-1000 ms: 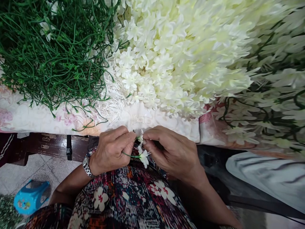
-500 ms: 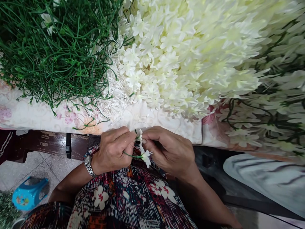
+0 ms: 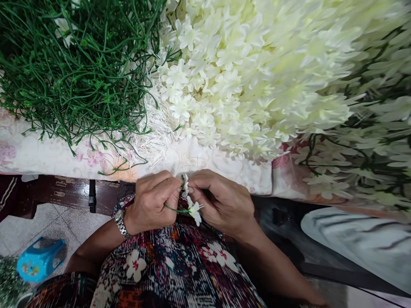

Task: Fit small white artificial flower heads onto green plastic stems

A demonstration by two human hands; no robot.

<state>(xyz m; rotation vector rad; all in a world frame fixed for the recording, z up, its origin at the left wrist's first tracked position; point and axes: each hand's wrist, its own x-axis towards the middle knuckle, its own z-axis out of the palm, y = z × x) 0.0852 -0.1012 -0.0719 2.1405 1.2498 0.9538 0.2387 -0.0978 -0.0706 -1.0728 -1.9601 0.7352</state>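
Note:
My left hand (image 3: 156, 200), with a metal watch on its wrist, is closed around a green plastic stem (image 3: 175, 208). One branch of that stem runs out below the fingers and ends in a white artificial flower (image 3: 195, 212). My right hand (image 3: 221, 204) is closed in a pinch at a second white flower (image 3: 185, 186), which sits edge-on between the fingertips of both hands. The thin part in the right fingertips is mostly hidden. Both hands are over my lap, at the front edge of the cloth-covered table (image 3: 221, 164).
A heap of green plastic stems (image 3: 86, 81) lies at the left of the table. Loose white flower heads (image 3: 231, 85) are piled in the middle, beside thin white pieces (image 3: 156, 128). Flowers on stems (image 3: 330, 184) lie right. A blue stool (image 3: 40, 260) stands on the floor.
My right hand has moved slightly left, bringing the upper white flower closer to the left fingertips. The lower flower has shifted slightly left. My left hand is almost still.

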